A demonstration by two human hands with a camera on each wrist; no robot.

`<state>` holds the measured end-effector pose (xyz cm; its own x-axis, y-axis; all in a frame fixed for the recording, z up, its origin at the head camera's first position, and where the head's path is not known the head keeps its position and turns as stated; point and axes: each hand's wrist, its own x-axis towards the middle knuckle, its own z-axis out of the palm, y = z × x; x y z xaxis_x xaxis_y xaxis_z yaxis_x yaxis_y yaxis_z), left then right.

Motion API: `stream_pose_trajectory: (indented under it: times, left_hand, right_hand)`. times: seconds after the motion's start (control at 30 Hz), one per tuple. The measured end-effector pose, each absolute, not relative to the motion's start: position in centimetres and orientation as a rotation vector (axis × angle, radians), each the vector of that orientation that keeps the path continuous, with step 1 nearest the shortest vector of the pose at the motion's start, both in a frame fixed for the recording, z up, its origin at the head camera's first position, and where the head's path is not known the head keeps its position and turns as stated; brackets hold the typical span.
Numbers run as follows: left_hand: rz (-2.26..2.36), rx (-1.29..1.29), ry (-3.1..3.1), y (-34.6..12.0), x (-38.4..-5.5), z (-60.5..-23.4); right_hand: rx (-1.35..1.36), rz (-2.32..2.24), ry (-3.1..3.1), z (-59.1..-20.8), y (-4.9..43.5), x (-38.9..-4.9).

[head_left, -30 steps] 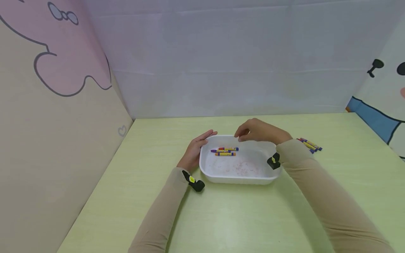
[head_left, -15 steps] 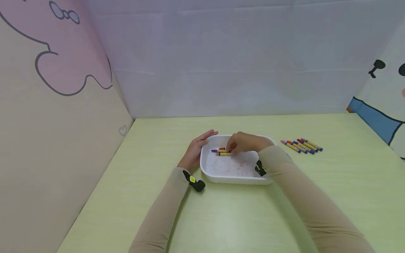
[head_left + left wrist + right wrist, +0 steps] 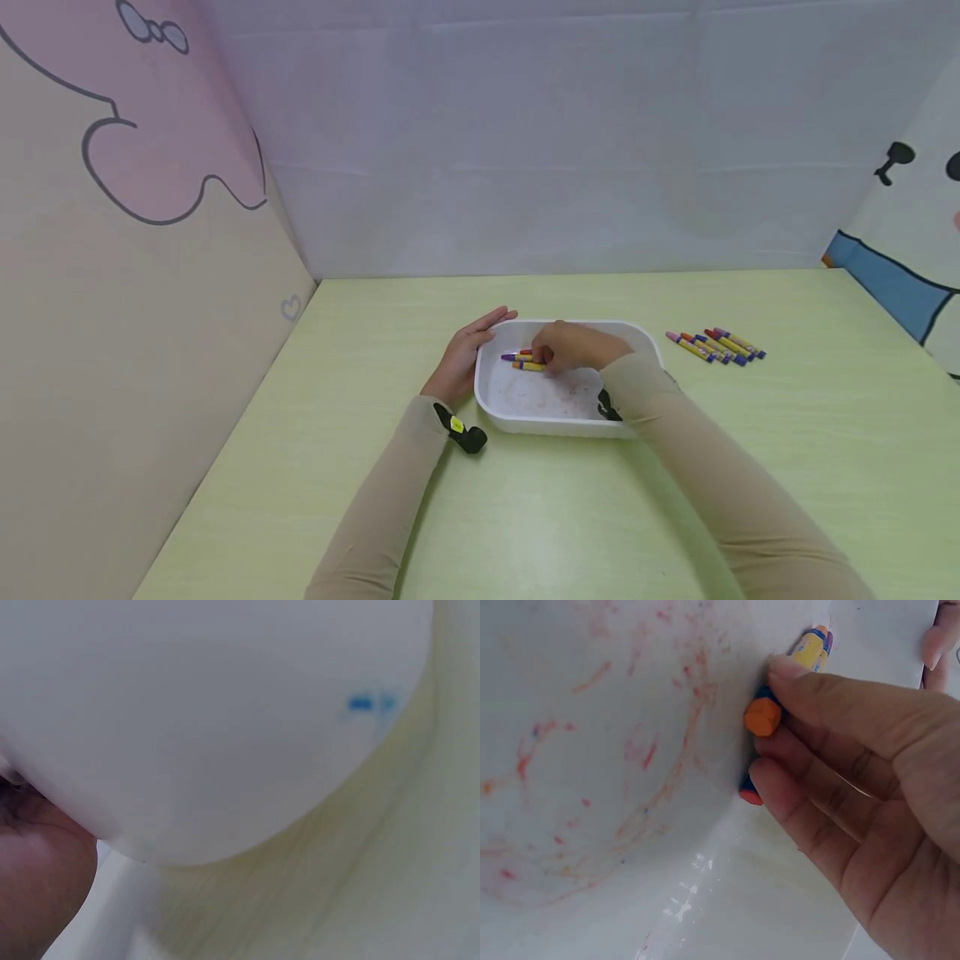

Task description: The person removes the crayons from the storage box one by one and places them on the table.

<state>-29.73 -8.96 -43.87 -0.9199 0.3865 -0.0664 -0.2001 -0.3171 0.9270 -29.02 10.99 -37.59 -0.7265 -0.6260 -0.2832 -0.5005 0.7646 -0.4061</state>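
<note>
My left hand (image 3: 457, 362) holds the left end of a white plastic tray (image 3: 562, 426), thumb at the rim and fingers along the outer wall. Inside the tray, my right hand (image 3: 573, 346) pinches an orange crayon (image 3: 763, 718) with a yellow wrapper between thumb and fingers. That crayon lies low, close over the tray floor. Beside it are a purple crayon (image 3: 517, 357) and a red crayon (image 3: 751, 795), both partly covered by the right hand. In the left wrist view, the tray's pale outer side (image 3: 225, 735) fills most of the picture.
Several crayons (image 3: 712, 346) lie side by side on the table (image 3: 555, 517), right of the tray. Red and orange crayon marks (image 3: 649, 750) streak the tray floor. A pale cloth (image 3: 525, 150) hangs behind the table, and a patterned panel (image 3: 150, 333) stands at its left.
My right hand has come down and left from above the tray's back rim to the crayons inside, and now pinches the orange one. The left hand has stayed on the tray.
</note>
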Motion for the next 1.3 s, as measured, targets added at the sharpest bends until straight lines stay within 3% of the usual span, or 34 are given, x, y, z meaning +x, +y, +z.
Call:
stream_pose_trajectory:
  times: [0.53,1.3]
  left_hand:
    - [2.275,0.223,1.613,-8.9,-29.7,-43.8]
    - [2.299,0.212,1.553,-8.8,-29.9,-44.1]
  right_hand:
    - [-0.877,-0.408,2.547,-35.7,13.2,-28.4]
    - [-0.771,-0.624,2.82,-32.4,23.8,-27.6]
